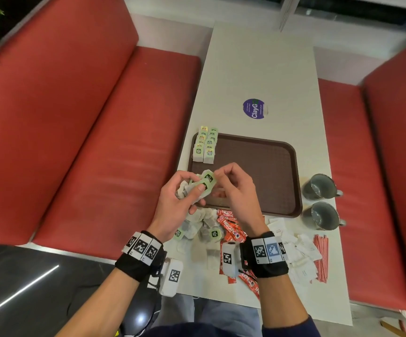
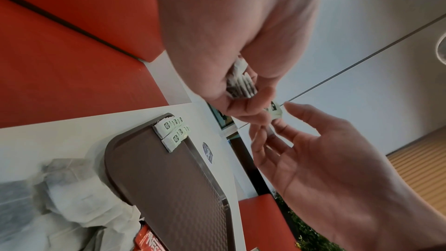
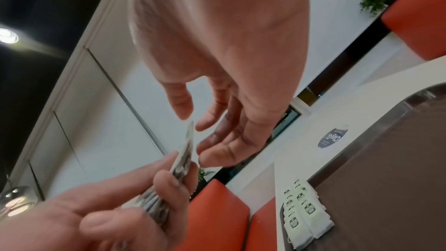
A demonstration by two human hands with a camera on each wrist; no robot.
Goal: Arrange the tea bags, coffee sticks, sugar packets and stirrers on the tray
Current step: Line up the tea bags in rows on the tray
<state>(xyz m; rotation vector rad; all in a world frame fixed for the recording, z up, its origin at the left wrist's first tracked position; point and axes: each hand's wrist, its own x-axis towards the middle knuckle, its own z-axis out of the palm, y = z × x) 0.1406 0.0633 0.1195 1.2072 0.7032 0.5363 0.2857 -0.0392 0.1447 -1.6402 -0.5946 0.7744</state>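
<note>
The small bundle of tea bags (image 1: 198,184) is being held above the near left corner of the brown tray (image 1: 270,171), so that it can be squared up before it goes down; the left hand (image 1: 180,198) is gripping it, with the thumb pressing on the green tags and the fingers (image 3: 169,182) curled under the paper bags, which is keeping the bundle flat and together. The right hand (image 1: 236,190) is reaching to the top edge of the bundle; its fingers (image 2: 277,131) are bent and narrow, and in the right wrist view they are looking just apart from the paper, so I cannot tell whether they are already pinching a tag. I judge it is straightening or picking off one bag.

Two neat rows of tea bags (image 1: 205,145) are already lying at the far left corner of the tray, overlapping like tiles, probably to save room for the other kinds; the rest of the tray is showing bare. On the tabletop (image 1: 258,69), near the person, loose tea bags (image 1: 197,229) are waiting beside the red coffee sticks (image 1: 231,227); further right are lying the white sugar packets (image 1: 299,251) and the striped stirrers (image 1: 321,256); these three kinds are not yet on the tray. Two grey mugs (image 1: 321,200) are standing just beside the tray's right edge.
</note>
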